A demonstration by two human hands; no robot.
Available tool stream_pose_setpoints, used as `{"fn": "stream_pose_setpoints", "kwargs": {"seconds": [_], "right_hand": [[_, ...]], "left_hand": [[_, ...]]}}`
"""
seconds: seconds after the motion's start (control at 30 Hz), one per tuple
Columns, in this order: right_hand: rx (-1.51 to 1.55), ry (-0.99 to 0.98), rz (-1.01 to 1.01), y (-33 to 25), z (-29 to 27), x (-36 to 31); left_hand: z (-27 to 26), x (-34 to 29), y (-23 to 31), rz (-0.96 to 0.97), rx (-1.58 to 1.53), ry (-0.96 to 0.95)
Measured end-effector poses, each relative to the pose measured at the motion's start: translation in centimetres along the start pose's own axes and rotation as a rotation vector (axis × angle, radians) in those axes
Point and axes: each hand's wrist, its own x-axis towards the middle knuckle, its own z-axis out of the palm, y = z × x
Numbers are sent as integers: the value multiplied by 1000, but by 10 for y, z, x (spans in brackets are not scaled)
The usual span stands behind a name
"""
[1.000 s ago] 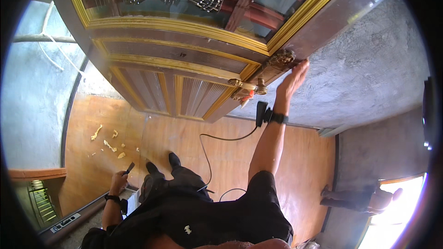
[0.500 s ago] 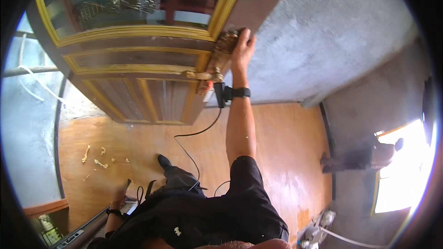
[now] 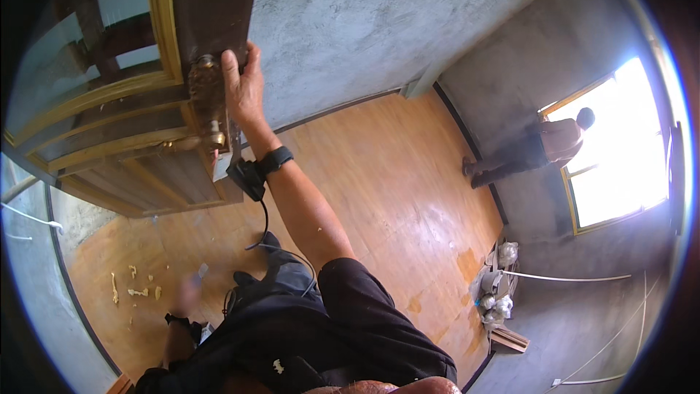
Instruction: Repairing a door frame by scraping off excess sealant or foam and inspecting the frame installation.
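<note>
My right hand (image 3: 244,87) grips the free edge of a brown door (image 3: 219,0), thumb on the near face beside the upper part of the lock plate. The door has yellow-gold mouldings and glass panes. Below that hand a brass-coloured lever handle (image 3: 216,135) sits on the ornate plate. A black strap and black box (image 3: 248,178) with a cable are on my right wrist. My left hand (image 3: 187,298) hangs low at the left, smeared by motion; a small pale-grey piece (image 3: 203,270) shows at its fingers, but whether it is held is unclear.
Pale yellow scraps (image 3: 138,292) lie on the wooden floor (image 3: 394,190) at the left. At the right a person (image 3: 561,140) stands by the bright window (image 3: 620,168). Bundled bags (image 3: 499,299) and wooden strips (image 3: 509,338) lie along the wall, near a thin white pipe (image 3: 569,276).
My view has turned right, so the door and my right hand now appear farther left. My right hand stays on the door edge. My left hand has moved and is blurred.
</note>
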Motion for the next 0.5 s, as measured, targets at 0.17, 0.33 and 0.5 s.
{"fn": "stream_pose_setpoints", "kwargs": {"seconds": [0.17,0.33,0.5], "right_hand": [[-68,-3,26,-5,-17,-17],[-8,-85,21,-26,-27,-38],[31,-237,-61,-39,-43,-64]], "left_hand": [[7,8,32,-9,18,79],[22,2,19,-18,21,96],[60,-18,20,-225,146,56]]}}
